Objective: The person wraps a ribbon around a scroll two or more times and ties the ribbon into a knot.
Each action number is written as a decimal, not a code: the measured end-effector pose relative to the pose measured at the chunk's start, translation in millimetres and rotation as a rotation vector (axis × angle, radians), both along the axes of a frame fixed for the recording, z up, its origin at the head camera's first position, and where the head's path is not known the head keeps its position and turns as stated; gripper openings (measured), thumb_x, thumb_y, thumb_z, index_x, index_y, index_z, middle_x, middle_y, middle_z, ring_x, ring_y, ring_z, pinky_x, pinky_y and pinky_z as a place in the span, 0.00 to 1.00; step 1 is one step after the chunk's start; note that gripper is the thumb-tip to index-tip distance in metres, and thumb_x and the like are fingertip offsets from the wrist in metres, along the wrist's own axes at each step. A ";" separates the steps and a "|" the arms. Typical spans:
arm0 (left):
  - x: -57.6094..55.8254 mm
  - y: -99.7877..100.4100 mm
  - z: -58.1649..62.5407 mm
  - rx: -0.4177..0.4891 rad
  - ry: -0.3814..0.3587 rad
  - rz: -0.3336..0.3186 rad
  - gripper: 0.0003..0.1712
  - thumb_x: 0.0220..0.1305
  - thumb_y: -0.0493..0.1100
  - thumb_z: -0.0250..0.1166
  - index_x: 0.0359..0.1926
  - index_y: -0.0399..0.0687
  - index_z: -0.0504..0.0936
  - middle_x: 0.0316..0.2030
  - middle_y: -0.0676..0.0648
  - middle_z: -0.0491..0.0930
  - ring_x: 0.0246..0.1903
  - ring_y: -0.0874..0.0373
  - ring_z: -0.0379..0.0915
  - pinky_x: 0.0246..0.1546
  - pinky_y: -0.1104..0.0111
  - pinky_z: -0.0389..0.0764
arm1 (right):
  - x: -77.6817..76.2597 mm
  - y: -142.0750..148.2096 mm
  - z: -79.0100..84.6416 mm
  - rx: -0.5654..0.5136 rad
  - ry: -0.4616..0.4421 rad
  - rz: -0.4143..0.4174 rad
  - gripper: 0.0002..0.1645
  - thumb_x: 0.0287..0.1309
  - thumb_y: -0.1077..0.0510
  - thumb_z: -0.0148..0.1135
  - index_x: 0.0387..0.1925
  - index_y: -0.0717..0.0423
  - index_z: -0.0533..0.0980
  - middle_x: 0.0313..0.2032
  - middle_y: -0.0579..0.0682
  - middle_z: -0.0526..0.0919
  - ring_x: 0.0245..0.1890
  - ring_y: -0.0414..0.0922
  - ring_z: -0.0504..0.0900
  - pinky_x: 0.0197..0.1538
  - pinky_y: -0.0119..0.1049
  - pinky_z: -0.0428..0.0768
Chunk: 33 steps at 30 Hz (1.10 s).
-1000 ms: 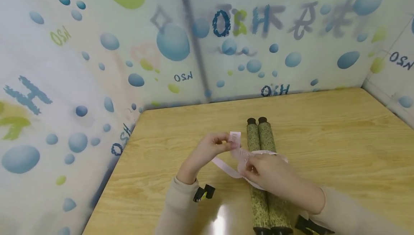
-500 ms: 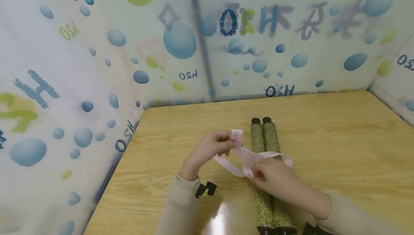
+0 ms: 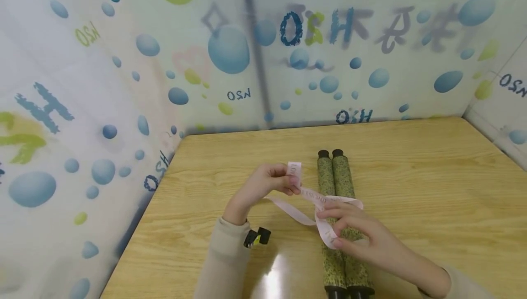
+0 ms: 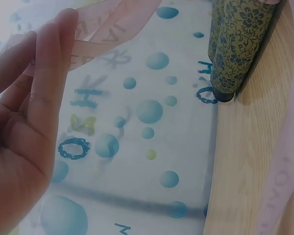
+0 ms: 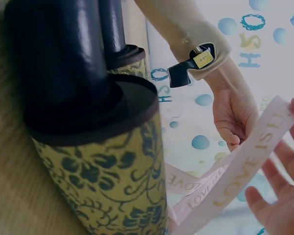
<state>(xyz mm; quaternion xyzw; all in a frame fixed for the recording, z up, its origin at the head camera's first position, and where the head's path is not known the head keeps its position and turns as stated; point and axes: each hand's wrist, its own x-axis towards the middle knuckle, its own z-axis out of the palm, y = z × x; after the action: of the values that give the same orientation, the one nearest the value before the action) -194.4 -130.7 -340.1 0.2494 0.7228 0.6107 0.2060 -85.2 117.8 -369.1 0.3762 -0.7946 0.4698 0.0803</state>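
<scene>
Two long green-gold floral rolls (image 3: 337,262) with black ends lie side by side on the wooden table. A pale pink ribbon (image 3: 294,211) printed with "LOVE IS" lettering passes around their middle, with a loop of it standing toward the right hand. Left of the rolls, my left hand (image 3: 263,187) pinches the ribbon near one end, a short tip sticking up past the fingers. My right hand (image 3: 370,239) is over the rolls with its fingers spread, thumb and fingertips touching the ribbon loop (image 5: 252,159) without closing on it. The ribbon's far end is out of sight behind the left wrist.
The wooden table (image 3: 416,166) extends to both sides of the rolls. A printed wall (image 3: 197,52) with blue drops stands behind it and along the left. A small black device (image 3: 257,237) sits on the left wrist.
My right hand, which pinched the ribbon over the rolls, has spread its fingers and moved slightly down and right, leaving a wider loop. My left hand still pinches the ribbon, nearly in place.
</scene>
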 end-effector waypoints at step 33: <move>-1.0 -8.1 2.0 -0.054 0.002 0.009 0.08 0.65 0.34 0.57 0.39 0.30 0.78 0.33 0.40 0.82 0.35 0.52 0.81 0.41 0.58 0.80 | 21.8 81.1 -5.0 -0.334 -0.057 0.194 0.27 0.42 0.88 0.49 0.38 0.61 0.74 0.40 0.53 0.75 0.44 0.44 0.70 0.46 0.28 0.66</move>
<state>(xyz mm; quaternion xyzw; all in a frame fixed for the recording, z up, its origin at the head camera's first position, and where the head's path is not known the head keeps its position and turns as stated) -195.4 -138.8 -338.1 0.2413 0.7404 0.5915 0.2091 -63.4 198.9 -374.1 0.4189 -0.6673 0.6114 0.0732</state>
